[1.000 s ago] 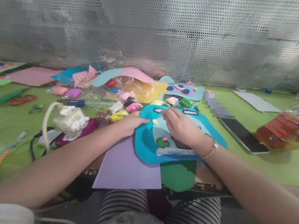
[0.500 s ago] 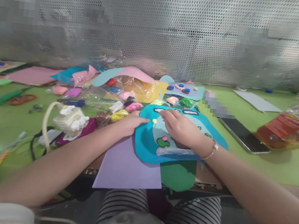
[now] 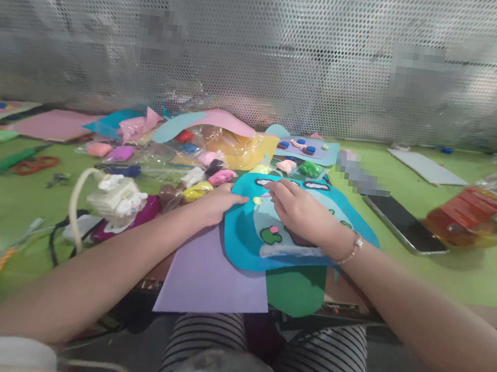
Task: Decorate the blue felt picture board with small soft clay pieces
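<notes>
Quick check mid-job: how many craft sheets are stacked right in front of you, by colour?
Blue sheet, under the left hand and the right hand: 1
Purple sheet: 1
Green sheet: 1
Total: 3

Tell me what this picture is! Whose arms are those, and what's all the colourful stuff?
No machine here: a person wears a camera on the head, so you see their own arms from above. The left hand lies flat on the edge of a blue craft picture. The right hand rests on it, fingertips bunched beside a tiny yellow blob; whether they pinch anything is unclear. Underneath lies a purple sheet. On the green table are lumps of modelling clay, scissors and a phone.
</notes>
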Demonstrator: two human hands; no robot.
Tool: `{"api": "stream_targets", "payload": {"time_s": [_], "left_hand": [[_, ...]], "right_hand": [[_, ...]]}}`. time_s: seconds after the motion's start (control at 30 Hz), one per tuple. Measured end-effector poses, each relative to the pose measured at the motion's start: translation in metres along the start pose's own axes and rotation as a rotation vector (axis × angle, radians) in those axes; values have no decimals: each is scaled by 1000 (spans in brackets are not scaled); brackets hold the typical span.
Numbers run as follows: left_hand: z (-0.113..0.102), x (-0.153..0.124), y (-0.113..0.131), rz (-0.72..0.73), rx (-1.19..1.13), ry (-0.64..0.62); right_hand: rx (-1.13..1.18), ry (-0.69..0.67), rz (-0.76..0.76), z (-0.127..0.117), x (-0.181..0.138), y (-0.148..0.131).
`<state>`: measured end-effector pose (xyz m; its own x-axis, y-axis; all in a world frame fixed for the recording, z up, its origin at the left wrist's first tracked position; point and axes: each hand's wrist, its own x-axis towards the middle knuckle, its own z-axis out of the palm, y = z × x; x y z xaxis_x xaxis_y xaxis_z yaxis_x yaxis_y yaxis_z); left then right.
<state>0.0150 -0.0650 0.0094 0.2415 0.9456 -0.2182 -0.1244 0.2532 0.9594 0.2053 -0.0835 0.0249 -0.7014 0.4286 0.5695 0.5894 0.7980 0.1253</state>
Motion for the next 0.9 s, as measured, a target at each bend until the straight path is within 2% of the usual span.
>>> {"api": "stream_targets", "payload": {"time_s": [0.37,0.9], "left_hand": [[-1,1,-1,-3,-3,14],[-1,2,-1,33,9,7]], "right_hand": [[80,33,45,1,-1,5],[139,50,-58,3,0,1]]}}
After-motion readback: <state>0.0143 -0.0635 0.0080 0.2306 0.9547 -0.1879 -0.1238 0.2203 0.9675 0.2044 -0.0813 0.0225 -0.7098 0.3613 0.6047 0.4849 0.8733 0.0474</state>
